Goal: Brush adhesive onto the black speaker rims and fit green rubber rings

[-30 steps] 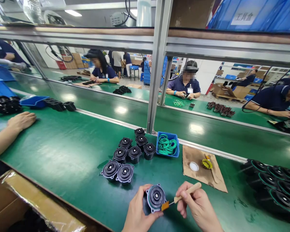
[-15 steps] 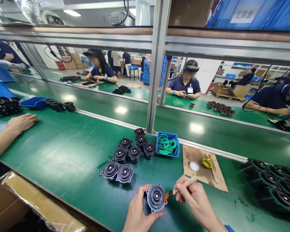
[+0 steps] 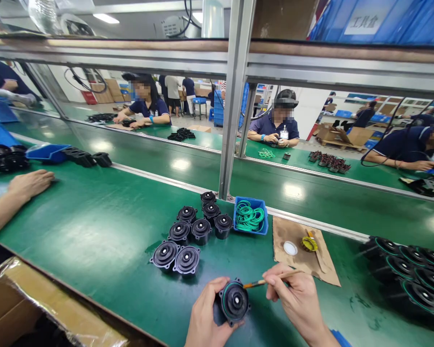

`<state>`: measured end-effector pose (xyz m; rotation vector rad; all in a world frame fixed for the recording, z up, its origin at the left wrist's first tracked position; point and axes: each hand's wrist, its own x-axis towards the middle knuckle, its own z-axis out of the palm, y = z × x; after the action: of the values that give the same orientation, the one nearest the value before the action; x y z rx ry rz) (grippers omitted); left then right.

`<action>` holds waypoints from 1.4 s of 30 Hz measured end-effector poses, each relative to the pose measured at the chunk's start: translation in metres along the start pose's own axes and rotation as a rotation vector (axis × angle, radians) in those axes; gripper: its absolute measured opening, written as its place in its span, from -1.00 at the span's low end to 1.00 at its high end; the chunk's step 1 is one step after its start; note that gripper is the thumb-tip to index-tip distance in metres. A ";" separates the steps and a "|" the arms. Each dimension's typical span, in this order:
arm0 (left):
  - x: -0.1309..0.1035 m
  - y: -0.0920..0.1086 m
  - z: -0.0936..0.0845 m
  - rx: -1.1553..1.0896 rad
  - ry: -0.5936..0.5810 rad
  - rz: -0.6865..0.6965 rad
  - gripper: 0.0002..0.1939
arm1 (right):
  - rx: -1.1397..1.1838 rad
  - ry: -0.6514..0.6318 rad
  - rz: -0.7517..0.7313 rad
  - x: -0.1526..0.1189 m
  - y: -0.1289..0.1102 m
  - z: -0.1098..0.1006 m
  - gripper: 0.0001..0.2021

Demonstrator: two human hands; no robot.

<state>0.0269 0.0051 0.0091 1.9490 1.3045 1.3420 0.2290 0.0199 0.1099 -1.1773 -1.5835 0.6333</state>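
My left hand (image 3: 211, 313) is wrapped round a black round motor housing (image 3: 235, 302) with screw lugs on its rim and a green ring round its upper face. In my right hand (image 3: 296, 296) is a small paintbrush (image 3: 255, 284) with a wooden handle, pinched between thumb and fingers. Its orange bristles meet the upper right rim of the housing. Beyond my hands, several similar black housings (image 3: 186, 260) stand grouped on the green table. A blue bin (image 3: 266, 226) behind them holds green rubber rings (image 3: 249, 217).
On a cardboard sheet (image 3: 280, 231) lie a white round lid (image 3: 290, 248), a yellow-rimmed pot (image 3: 308, 244) and another brush (image 3: 320, 260). Ringed housings (image 3: 419, 294) crowd the right. A metal post (image 3: 235, 111) rises behind the table. A co-worker's hand (image 3: 32, 185) rests at left.
The brush has moved from the right side of the housing up to its upper right rim, its handle now lying flatter. The housing has tilted and turned slightly in my left hand.
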 end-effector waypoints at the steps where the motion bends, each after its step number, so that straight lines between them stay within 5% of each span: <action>1: 0.000 -0.001 -0.001 0.032 0.001 0.072 -0.37 | -0.032 0.017 -0.039 0.000 -0.003 -0.001 -0.43; 6: 0.002 -0.003 -0.003 0.121 -0.008 0.251 -0.52 | -0.148 0.029 -0.167 0.001 -0.015 0.000 -0.39; 19: 0.001 -0.006 -0.003 0.159 -0.013 0.377 -0.51 | -0.179 -0.056 -0.288 -0.003 -0.018 0.011 -0.64; 25: 0.002 -0.006 -0.005 0.129 -0.046 0.362 -0.51 | -0.215 -0.130 -0.591 -0.007 -0.020 0.017 -0.72; 34: 0.002 -0.001 -0.001 0.136 0.019 0.365 -0.56 | -0.391 -0.186 -0.794 -0.025 -0.017 0.026 -0.49; 42: 0.001 -0.006 -0.003 0.106 -0.038 0.378 -0.50 | -0.288 -0.103 -0.635 -0.016 -0.016 0.015 -0.78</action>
<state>0.0216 0.0078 0.0061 2.3711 1.0418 1.4175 0.2090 0.0010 0.1118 -0.7714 -2.0495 0.0494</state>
